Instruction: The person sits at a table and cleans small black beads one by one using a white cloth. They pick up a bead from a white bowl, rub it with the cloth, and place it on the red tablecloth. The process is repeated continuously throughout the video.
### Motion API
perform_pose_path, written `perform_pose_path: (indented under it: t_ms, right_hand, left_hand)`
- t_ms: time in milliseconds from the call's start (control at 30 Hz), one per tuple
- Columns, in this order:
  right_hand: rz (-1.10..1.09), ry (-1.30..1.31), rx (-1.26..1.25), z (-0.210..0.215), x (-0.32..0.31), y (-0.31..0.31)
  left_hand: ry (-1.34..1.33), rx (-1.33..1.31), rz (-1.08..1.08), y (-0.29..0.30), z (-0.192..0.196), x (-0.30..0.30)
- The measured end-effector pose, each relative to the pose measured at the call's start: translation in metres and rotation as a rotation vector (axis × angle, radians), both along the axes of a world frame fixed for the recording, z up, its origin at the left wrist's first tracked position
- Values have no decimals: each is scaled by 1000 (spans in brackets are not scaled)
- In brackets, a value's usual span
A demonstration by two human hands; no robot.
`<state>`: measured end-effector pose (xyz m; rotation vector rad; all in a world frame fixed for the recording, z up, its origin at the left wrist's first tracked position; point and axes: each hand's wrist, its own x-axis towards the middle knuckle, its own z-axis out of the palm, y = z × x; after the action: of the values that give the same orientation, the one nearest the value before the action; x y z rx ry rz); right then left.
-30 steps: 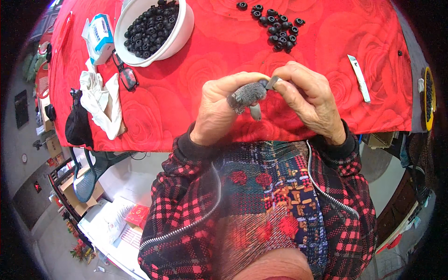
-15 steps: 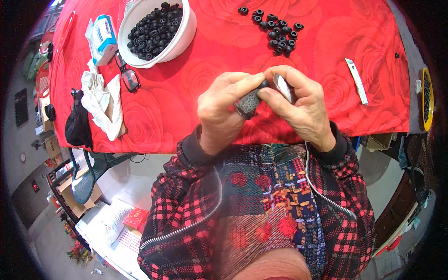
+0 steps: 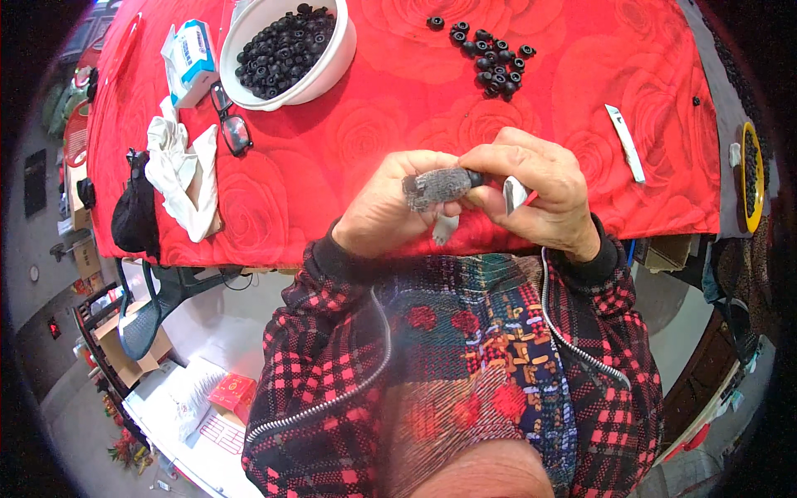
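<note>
My left hand (image 3: 386, 199) is closed around a grey, rough-textured piece (image 3: 436, 187) that looks like fabric; a paler grey end hangs below the fingers. Between the hands is a small round black part (image 3: 475, 178), at the right end of the grey piece, pinched by the fingertips of my right hand (image 3: 540, 187). That hand also keeps a flat, white-faced, pointed thing (image 3: 515, 196) against its palm; its kind is unclear. Beyond the hands lies a loose group of small black round parts (image 3: 496, 62) with holes. Many similar parts fill a white bowl (image 3: 339, 62).
Left of the bowl are a blue-and-white tissue pack (image 3: 191, 66) and black-framed glasses (image 3: 236, 133). Nearer me lie white cloth (image 3: 195, 187) and a black cloth item (image 3: 135, 212). A narrow white packet (image 3: 626, 143) is at right, and a yellow-rimmed tray (image 3: 753, 212) stands beyond the red tablecloth (image 3: 365, 124).
The grey piece has turned from hanging down to lying nearly level, and more of it shows. The hands have shifted slightly nearer me, and the white-faced thing has tilted.
</note>
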<state>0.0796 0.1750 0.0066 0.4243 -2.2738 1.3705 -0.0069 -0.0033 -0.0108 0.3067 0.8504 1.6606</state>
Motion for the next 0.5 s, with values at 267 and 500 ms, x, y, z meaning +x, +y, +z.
perform_pose_path:
  t_ms: [267, 500]
  right_hand:
    - [-105, 324, 288, 0, 4, -6]
    - [-263, 329, 211, -10, -2, -11]
  left_hand:
    - [287, -24, 59, -4, 4, 14]
    - [463, -166, 519, -9, 33, -12]
